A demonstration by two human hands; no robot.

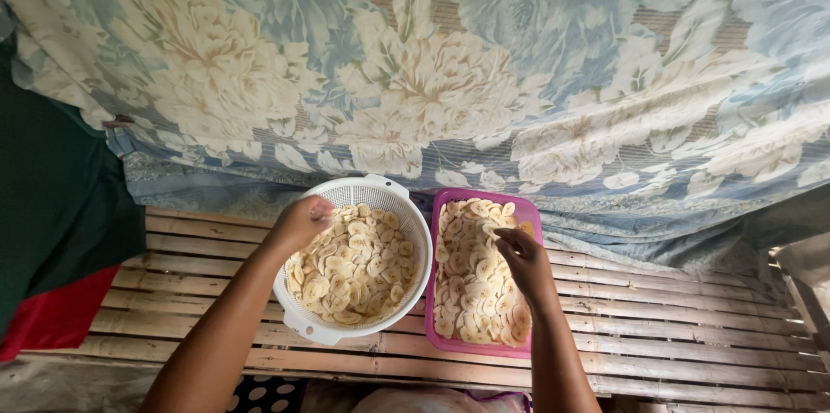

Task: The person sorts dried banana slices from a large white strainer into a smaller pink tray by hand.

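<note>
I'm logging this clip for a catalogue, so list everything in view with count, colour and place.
colander: one, white, round, left on the bench, full of slices
tray: one, pink, rectangular, touching the colander's right side
banana slices: many, pale yellow, heaped in the colander and spread over the tray
slatted bench: one, pale wood, under both containers
floral cloth: one, blue with cream flowers, hanging behind the bench
green cloth: one, dark green, far left
red cloth: one, red, lower left
left hand: one, over the colander's far rim, on the slices
right hand: one, over the tray, fingertips on slices
</note>
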